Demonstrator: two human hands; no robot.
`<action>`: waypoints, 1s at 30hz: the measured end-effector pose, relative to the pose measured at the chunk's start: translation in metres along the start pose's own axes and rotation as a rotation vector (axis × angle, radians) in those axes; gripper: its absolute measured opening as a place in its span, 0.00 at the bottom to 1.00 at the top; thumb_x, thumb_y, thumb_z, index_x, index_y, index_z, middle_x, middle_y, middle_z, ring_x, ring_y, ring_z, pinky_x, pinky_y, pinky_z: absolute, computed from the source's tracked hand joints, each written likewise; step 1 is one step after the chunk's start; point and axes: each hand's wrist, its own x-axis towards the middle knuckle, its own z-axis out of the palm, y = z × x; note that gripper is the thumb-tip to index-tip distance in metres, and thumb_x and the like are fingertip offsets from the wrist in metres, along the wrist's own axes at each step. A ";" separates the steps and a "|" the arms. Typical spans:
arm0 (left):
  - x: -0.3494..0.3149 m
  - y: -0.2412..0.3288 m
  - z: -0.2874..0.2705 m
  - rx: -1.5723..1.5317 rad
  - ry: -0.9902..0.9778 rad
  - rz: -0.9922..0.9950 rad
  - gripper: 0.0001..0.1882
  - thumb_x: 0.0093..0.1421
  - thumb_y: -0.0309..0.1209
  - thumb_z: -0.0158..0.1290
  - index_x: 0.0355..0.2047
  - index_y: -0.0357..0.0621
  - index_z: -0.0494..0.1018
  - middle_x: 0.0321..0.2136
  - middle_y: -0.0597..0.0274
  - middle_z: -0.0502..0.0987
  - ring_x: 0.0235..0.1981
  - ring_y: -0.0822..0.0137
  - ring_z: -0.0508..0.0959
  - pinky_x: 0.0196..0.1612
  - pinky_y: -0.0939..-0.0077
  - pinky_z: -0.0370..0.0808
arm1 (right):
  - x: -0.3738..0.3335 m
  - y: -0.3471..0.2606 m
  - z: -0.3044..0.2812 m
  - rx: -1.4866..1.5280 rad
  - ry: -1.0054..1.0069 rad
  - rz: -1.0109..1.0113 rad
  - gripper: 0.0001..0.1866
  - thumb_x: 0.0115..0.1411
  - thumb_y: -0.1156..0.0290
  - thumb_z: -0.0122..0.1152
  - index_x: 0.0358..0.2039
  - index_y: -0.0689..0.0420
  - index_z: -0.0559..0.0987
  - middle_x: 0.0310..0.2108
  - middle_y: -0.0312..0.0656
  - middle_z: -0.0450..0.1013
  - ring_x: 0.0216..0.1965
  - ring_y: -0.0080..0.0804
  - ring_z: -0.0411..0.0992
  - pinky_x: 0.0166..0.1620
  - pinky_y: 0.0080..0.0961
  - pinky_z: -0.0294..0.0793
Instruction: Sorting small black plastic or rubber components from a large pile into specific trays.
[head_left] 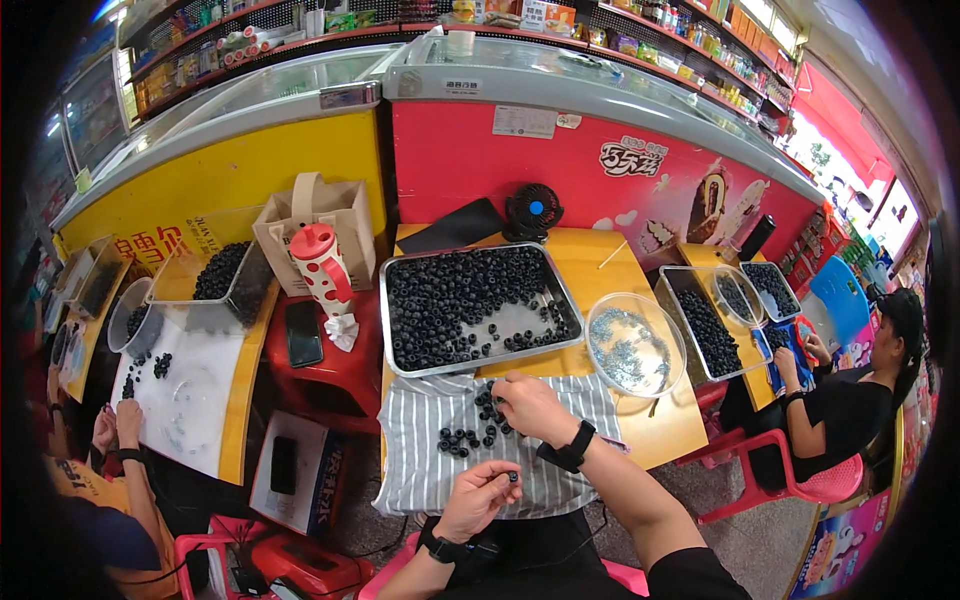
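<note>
My left hand is closed near the front edge of a grey-and-white striped cloth. It pinches a small round black part with a hole, like a little wheel, between thumb and forefinger. Farther off, my right hand reaches over the cloth, its fingertips pressed together beside a loose group of the same black parts. Whatever lies between those fingertips is hidden. Behind the cloth, a metal tray holds a heap of these parts. To its right, a clear round tub contains many tiny bluish, shiny pieces.
A small black fan stands behind the tray. On a red stool at left are a phone, a red-and-white tumbler and a paper bag. People sit at side tables with bins of black parts. Freezers border the far side.
</note>
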 end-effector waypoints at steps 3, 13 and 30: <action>0.001 0.000 0.001 -0.015 -0.042 0.013 0.12 0.64 0.24 0.50 0.47 0.32 0.71 0.34 0.55 0.77 0.33 0.68 0.78 0.35 0.81 0.75 | 0.003 0.003 0.005 -0.032 -0.014 -0.025 0.04 0.48 0.78 0.56 0.27 0.62 0.75 0.28 0.54 0.71 0.32 0.56 0.73 0.36 0.48 0.71; 0.002 -0.003 0.000 -0.072 0.016 0.044 0.11 0.64 0.23 0.49 0.46 0.33 0.72 0.34 0.56 0.78 0.33 0.68 0.79 0.35 0.80 0.76 | -0.081 -0.045 -0.046 0.711 0.010 0.255 0.05 0.55 0.80 0.63 0.33 0.64 0.79 0.28 0.37 0.75 0.30 0.18 0.72 0.33 0.17 0.72; 0.003 -0.007 0.000 0.012 -0.016 0.101 0.11 0.64 0.21 0.50 0.46 0.33 0.73 0.38 0.58 0.78 0.34 0.72 0.77 0.37 0.81 0.75 | -0.116 -0.059 -0.010 0.841 0.188 0.210 0.05 0.51 0.83 0.65 0.30 0.64 0.78 0.27 0.39 0.73 0.27 0.21 0.73 0.30 0.17 0.72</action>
